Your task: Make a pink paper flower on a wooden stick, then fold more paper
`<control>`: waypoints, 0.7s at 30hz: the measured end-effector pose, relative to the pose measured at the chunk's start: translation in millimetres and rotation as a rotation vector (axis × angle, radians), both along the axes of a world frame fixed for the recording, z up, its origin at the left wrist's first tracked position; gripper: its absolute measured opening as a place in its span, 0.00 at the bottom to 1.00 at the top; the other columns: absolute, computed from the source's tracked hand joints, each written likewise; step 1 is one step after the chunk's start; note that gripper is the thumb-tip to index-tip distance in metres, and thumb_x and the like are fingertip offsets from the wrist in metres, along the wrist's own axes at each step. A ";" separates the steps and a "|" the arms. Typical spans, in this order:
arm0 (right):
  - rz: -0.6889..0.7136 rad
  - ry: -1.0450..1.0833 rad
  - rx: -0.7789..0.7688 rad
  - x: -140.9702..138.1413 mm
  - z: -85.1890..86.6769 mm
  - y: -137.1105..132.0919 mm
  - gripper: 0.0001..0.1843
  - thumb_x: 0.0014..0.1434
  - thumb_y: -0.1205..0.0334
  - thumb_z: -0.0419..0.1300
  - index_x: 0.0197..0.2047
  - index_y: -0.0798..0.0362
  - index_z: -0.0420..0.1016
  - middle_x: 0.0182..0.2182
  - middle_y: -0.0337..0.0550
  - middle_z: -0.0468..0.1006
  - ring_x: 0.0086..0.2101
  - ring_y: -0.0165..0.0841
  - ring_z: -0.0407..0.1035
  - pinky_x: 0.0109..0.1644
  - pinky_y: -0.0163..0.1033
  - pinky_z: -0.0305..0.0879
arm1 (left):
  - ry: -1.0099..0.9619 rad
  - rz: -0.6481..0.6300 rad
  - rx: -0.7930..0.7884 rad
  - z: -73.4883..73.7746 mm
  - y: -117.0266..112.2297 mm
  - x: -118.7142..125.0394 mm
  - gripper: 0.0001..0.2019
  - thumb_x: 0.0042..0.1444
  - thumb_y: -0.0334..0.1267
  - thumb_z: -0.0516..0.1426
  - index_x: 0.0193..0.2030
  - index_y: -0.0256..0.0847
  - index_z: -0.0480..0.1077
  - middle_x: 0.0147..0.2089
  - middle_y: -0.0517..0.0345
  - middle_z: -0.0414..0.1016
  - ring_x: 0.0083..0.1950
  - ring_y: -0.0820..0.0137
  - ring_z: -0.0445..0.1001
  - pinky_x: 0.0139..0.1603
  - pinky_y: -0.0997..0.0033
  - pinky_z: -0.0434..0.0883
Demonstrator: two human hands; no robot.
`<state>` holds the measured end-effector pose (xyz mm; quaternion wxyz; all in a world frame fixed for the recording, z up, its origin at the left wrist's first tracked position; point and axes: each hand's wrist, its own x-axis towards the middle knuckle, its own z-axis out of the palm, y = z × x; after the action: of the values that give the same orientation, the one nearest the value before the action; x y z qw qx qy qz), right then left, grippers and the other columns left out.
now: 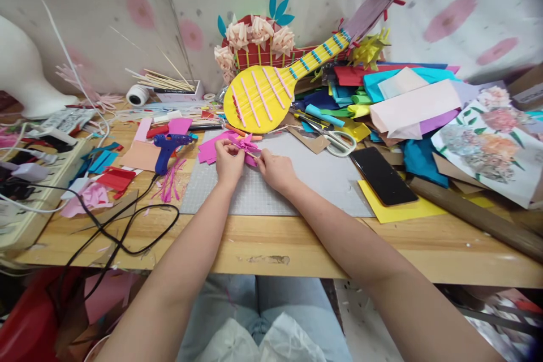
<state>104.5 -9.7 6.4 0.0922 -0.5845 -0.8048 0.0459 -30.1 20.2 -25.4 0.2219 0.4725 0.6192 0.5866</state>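
Above the grey cutting mat, my left hand pinches a magenta paper flower with pointed petals. My right hand is closed on a thin wooden stick, whose tip meets the lower side of the flower. Magenta paper pieces lie on the mat just left of my left hand. Behind both hands rests a yellow paper lute with pink strips across its body. A blue glue gun stands to the left of the mat.
Scissors with pale handles and a black phone lie right of the mat. Coloured paper is heaped behind them. A power strip and looping black cable occupy the left. A cardboard tube lies at the right.
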 end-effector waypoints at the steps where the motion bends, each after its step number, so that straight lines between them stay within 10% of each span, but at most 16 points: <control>1: 0.006 0.003 0.002 0.2 -0.5 0.0 0.21 0.65 0.52 0.36 0.48 0.54 0.63 0.38 0.50 0.77 0.37 0.37 0.72 0.37 0.36 0.56 | -0.040 -0.009 0.001 -2.4 1.9 -0.3 0.18 0.42 0.29 0.58 0.38 0.43 0.54 0.27 0.66 0.68 0.30 0.74 0.70 0.36 0.72 0.67; 21: -0.046 -0.027 -0.047 -2.0 1.7 1.5 0.21 0.65 0.54 0.34 0.48 0.57 0.60 0.38 0.54 0.77 0.37 0.38 0.72 0.38 0.38 0.60 | 0.258 -0.022 0.008 9.0 -9.9 5.2 0.17 0.47 0.30 0.55 0.43 0.42 0.56 0.31 0.62 0.71 0.34 0.74 0.72 0.35 0.74 0.67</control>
<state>102.5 -8.2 8.1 0.0684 -0.6053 -0.7911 0.0547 -24.9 10.3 -16.3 0.1449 0.5515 0.6349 0.5212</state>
